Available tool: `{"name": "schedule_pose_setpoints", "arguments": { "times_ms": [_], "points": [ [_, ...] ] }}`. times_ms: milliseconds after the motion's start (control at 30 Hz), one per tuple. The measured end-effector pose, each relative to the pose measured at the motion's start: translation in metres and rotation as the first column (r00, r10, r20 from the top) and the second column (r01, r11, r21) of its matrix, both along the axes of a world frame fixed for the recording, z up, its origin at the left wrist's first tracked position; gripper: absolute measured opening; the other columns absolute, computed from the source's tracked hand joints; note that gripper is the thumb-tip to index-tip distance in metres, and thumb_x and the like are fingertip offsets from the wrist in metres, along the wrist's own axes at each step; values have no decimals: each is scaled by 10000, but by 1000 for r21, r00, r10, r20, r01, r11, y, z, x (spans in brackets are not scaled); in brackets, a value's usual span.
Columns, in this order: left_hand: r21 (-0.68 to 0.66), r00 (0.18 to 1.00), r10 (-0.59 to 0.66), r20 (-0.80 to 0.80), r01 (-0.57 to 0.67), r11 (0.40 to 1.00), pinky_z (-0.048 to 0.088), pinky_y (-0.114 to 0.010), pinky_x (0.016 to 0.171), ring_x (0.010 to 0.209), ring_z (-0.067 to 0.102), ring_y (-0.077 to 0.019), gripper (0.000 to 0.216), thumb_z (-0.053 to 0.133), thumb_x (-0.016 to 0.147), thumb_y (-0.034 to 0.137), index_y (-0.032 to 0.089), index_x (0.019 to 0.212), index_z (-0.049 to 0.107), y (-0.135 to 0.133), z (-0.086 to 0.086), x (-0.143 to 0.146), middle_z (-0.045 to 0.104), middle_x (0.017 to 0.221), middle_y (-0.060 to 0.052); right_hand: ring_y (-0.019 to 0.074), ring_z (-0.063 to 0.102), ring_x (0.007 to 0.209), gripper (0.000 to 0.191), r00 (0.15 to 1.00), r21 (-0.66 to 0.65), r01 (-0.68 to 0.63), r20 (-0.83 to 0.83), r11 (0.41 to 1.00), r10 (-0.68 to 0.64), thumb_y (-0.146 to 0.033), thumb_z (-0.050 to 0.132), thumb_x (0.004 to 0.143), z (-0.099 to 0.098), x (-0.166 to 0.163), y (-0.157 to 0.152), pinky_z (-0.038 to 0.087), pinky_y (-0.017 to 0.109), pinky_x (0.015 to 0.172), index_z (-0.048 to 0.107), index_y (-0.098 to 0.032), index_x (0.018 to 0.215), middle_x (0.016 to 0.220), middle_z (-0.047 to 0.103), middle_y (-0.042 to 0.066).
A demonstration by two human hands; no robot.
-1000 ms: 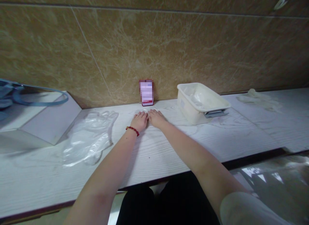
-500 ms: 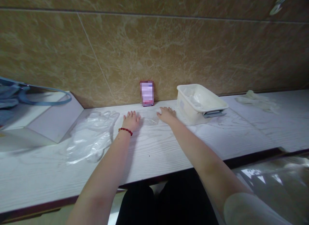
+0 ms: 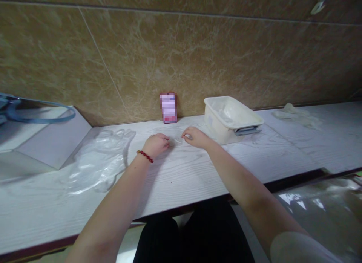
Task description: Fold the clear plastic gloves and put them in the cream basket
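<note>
A small, clear piece of thin plastic (image 3: 177, 139) lies between my two hands, hard to make out against the pale tabletop. My left hand (image 3: 157, 144), with a red bead bracelet above it, has its fingers pinched at the plastic's left side. On the other side, my right hand (image 3: 196, 137) pinches the right edge between thumb and fingers. Left of my left hand is a flat pile of clear plastic gloves (image 3: 98, 157). A cream plastic bin (image 3: 219, 123), with clear plastic inside, stands just right of my right hand.
A phone (image 3: 169, 108) with a blurred screen leans on the marbled wall. At the left stands a white box (image 3: 48, 142) with a blue strap (image 3: 42, 119) over it. Crumpled whitish gloves (image 3: 296, 116) lie far right on the white wood-grain table (image 3: 181, 191).
Both hands have gone from spread, flat fingers to pinching at the plastic's two sides. The view has shifted a little to the right.
</note>
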State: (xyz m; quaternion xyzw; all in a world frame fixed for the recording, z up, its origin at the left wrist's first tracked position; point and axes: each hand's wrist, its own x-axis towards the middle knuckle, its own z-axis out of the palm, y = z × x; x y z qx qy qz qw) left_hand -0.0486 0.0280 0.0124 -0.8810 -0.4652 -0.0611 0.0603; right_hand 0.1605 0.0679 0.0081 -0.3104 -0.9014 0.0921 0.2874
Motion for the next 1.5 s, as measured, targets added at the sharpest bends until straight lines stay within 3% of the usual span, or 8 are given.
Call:
{"name": "schedule_pose_setpoints", "arguments": {
  "times_ms": [333,533,733,1033,1133,1300,1400,1500],
  "points": [
    [-2,984,121,133,-121,993,385,-293,724,784,552,-192,226,370,752,237,154,810,572,3,-7,5,613,805,-86,147,540,830,213,988,-79,98,-113,992,-107,-183,516,706,-14,11,13,424,284,758,595,-145,901,900,601,66],
    [-149,900,267,344,-228,962,376,-274,596,644,536,-181,232,304,785,248,167,920,475,-7,3,6,577,702,-48,209,430,1062,604,993,-19,6,-121,1000,-8,-402,670,570,-19,8,16,341,363,910,506,-160,1098,1128,506,106],
    [-219,754,303,583,-213,952,365,-229,574,601,485,-133,216,285,802,289,188,849,470,-17,17,2,515,631,13,174,511,952,196,977,-50,-53,-207,997,42,-313,595,676,-16,-6,12,369,315,862,619,-148,779,973,592,88],
    [-342,764,278,582,-81,936,390,-248,668,700,547,-161,335,483,707,437,169,858,617,-14,18,-3,633,756,-23,151,565,772,176,965,-313,-50,-259,948,-35,-298,596,657,-9,-7,6,394,275,752,630,-153,751,769,639,22],
    [-448,600,367,710,-17,894,407,-278,696,736,560,-176,341,501,706,433,141,820,637,-17,25,-2,643,781,-49,163,559,832,308,907,-504,-205,-420,839,-31,-404,603,647,-4,-6,3,394,288,773,618,-154,826,848,634,37],
    [-583,11,600,800,251,773,452,-286,677,769,583,-163,305,575,687,319,110,909,590,-24,39,1,628,897,-92,159,567,879,435,690,-714,-584,-687,386,-227,-544,437,744,4,-12,-8,446,303,741,543,-200,990,950,618,54],
    [-627,-94,664,742,253,737,454,-232,614,685,577,-117,208,561,708,262,129,867,586,-19,33,-1,630,808,-52,130,594,777,288,690,-768,-617,-632,171,-353,-439,465,782,1,-19,-15,477,271,665,544,-211,939,882,631,27],
    [-753,-77,786,613,245,611,453,-217,549,584,556,-96,118,549,724,251,159,795,565,-10,17,-5,615,696,-5,105,594,653,137,747,-841,-538,-508,60,-428,-286,508,788,-2,-24,-19,475,221,566,566,-170,832,753,633,16]
  ]
}}
